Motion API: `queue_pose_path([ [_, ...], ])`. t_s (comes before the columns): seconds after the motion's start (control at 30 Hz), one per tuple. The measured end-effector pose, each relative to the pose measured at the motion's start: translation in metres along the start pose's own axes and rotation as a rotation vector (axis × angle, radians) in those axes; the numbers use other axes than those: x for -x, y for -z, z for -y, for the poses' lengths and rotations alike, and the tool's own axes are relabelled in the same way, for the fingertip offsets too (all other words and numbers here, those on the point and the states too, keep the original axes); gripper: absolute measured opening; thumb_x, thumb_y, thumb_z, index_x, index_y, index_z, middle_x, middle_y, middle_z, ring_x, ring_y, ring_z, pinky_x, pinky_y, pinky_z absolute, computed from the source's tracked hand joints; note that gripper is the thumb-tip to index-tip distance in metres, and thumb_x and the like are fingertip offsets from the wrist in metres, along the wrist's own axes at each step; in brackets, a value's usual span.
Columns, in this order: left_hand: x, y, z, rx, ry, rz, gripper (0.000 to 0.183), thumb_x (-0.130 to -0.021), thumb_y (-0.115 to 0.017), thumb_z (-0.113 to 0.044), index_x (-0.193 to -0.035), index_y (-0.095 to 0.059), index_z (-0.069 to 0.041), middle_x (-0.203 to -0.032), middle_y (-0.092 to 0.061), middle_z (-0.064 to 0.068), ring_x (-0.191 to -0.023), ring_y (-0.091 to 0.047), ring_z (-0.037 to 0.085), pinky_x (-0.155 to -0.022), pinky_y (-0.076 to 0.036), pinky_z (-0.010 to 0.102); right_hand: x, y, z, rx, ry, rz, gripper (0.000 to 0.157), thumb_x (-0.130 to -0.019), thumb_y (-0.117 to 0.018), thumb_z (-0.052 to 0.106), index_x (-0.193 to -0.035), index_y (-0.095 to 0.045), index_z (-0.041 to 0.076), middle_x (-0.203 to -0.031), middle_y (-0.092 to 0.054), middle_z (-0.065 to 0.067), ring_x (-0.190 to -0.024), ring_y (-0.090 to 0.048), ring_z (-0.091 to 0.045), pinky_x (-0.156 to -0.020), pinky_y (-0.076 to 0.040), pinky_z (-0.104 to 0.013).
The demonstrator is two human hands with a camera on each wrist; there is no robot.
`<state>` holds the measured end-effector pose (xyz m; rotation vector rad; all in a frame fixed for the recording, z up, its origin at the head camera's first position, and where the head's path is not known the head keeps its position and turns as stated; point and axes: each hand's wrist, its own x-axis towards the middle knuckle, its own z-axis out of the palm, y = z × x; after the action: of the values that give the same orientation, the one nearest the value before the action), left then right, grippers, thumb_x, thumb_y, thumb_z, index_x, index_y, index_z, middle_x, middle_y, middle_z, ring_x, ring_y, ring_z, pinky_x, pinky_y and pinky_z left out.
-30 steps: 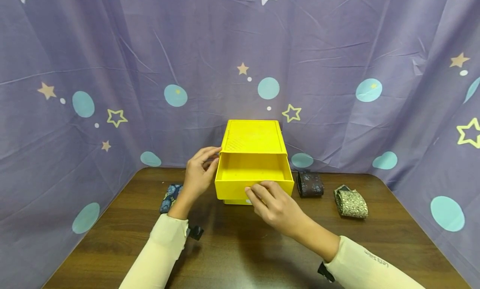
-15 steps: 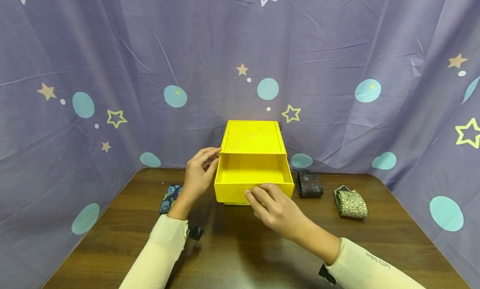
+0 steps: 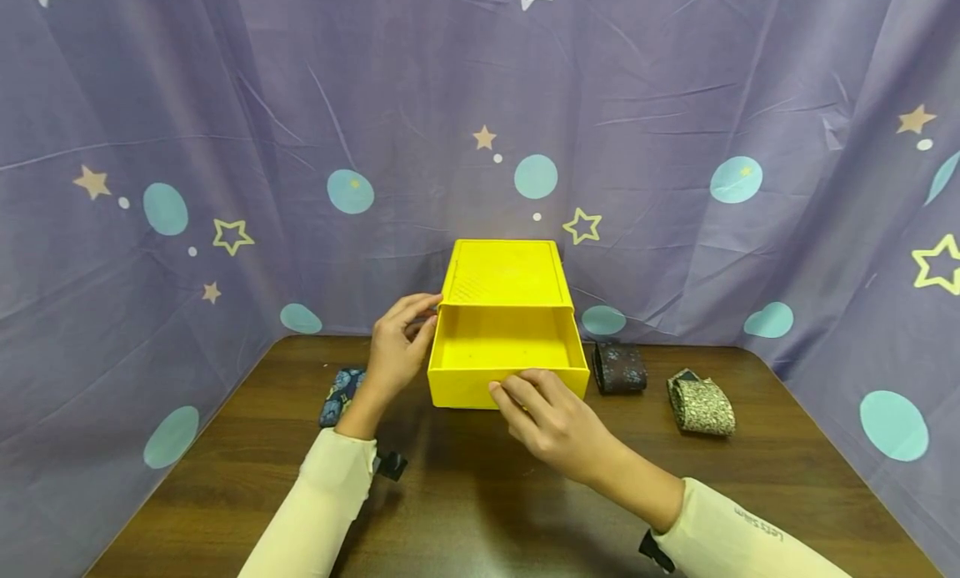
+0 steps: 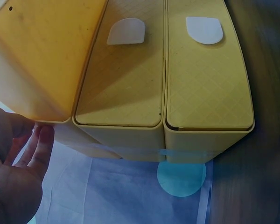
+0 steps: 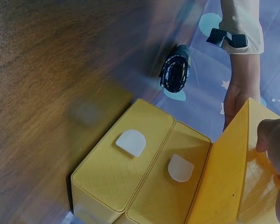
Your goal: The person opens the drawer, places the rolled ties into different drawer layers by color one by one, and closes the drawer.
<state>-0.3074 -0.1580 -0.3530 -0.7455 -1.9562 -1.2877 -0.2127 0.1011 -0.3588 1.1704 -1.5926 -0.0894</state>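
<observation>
Yellow plastic meets both hands: the right hand (image 3: 546, 415) curls its fingers and thumb at the front panel of a shallow, open-topped yellow drawer (image 3: 465, 388), holding it near the middle, while the left hand (image 3: 401, 344) touches the left front edge of the smooth yellow casing (image 3: 506, 273), its fingers loosely bent and a gap showing between forefinger and thumb. Whether the left thumb also touches the drawer's side, I cannot tell.

The drawer stands partly out of the top of the casing, towards the person, its yellow inside floor showing. Below it, in the left wrist view, two more yellow drawer fronts sit flush in their frames, each with a diamond-textured face and a white rounded tab, one on the middle front (image 4: 119, 84) and one on the bottom front (image 4: 210, 88).

Cream sleeves cover both forearms, each with a black strap near the wrist; dark lettering runs along the right sleeve (image 3: 738, 532).

Brown wood-grained tabletop (image 3: 450, 520) carries the unit near its back edge. Left of it, partly behind the left wrist, lies a dark blue floral fabric roll (image 3: 340, 397). Just right of the unit sits a dark brown floral fabric roll (image 3: 621, 369), and farther right a gold-and-black speckled fabric roll (image 3: 703, 406). Behind hangs a purple curtain (image 3: 637, 86) printed with stars and pale blue ovals.
</observation>
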Motion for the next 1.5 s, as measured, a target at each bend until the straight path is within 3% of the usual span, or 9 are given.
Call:
queue_pose_path([
  [0.1, 0.0005, -0.0002, 0.0065, 0.007, 0.005, 0.002, 0.033, -0.097, -0.066, 0.005, -0.128, -0.072, -0.003, -0.125, -0.067, 0.013, -0.105, -0.069, 0.030, -0.085, -0.062, 0.038, -0.0001, 0.0001, 0.0006, 0.000, 0.001, 0.003, 0.030, -0.103, -0.049, 0.007, -0.119, -0.071, -0.005, -0.107, -0.067, -0.016, -0.092, -0.062, -0.031, -0.081, -0.058, -0.035],
  [0.33, 0.0001, -0.0008, 0.0070, 0.023, -0.008, -0.002, 0.036, -0.095, -0.065, 0.010, -0.128, -0.072, -0.003, -0.124, -0.067, 0.013, -0.105, -0.069, 0.034, -0.084, -0.062, 0.038, 0.0001, 0.0011, 0.0016, -0.001, 0.013, -0.011, 0.030, -0.102, -0.051, 0.006, -0.119, -0.072, -0.005, -0.107, -0.067, -0.017, -0.091, -0.062, -0.031, -0.080, -0.058, -0.035],
  [0.63, 0.0011, 0.0001, 0.0062, 0.011, -0.003, -0.001, 0.034, -0.097, -0.066, 0.005, -0.129, -0.072, -0.005, -0.125, -0.067, 0.011, -0.105, -0.069, 0.028, -0.084, -0.062, 0.035, -0.0008, 0.0023, 0.0026, -0.002, 0.023, -0.029, 0.029, -0.101, -0.051, 0.006, -0.118, -0.072, -0.005, -0.106, -0.067, -0.017, -0.089, -0.062, -0.030, -0.079, -0.058, -0.035],
  [0.83, 0.0010, -0.0006, 0.0061, 0.020, 0.003, -0.002, 0.033, -0.096, -0.066, 0.007, -0.128, -0.072, -0.003, -0.125, -0.067, 0.013, -0.105, -0.069, 0.033, -0.084, -0.062, 0.036, -0.0016, 0.0030, 0.0034, -0.003, 0.028, -0.043, 0.028, -0.101, -0.052, 0.006, -0.116, -0.073, -0.005, -0.104, -0.068, -0.016, -0.088, -0.062, -0.030, -0.077, -0.058, -0.034],
  [1.07, 0.0013, -0.0001, 0.0055, 0.010, 0.004, -0.003, 0.032, -0.098, -0.065, 0.003, -0.128, -0.072, -0.004, -0.125, -0.067, 0.012, -0.104, -0.069, 0.030, -0.084, -0.063, 0.036, -0.0027, 0.0043, 0.0047, -0.006, 0.042, -0.053, 0.028, -0.101, -0.052, 0.006, -0.115, -0.073, -0.006, -0.104, -0.068, -0.016, -0.087, -0.063, -0.029, -0.076, -0.058, -0.033],
  [1.5, 0.0007, -0.0028, 0.0014, -0.026, 0.022, -0.018, 0.032, -0.094, -0.063, 0.014, -0.126, -0.069, 0.007, -0.124, -0.065, 0.023, -0.104, -0.067, 0.040, -0.083, -0.062, 0.047, -0.0050, 0.0087, 0.0092, -0.001, 0.078, -0.077, 0.029, -0.103, -0.050, 0.007, -0.112, -0.074, -0.006, -0.101, -0.068, -0.016, -0.085, -0.063, -0.028, -0.076, -0.059, -0.032],
])
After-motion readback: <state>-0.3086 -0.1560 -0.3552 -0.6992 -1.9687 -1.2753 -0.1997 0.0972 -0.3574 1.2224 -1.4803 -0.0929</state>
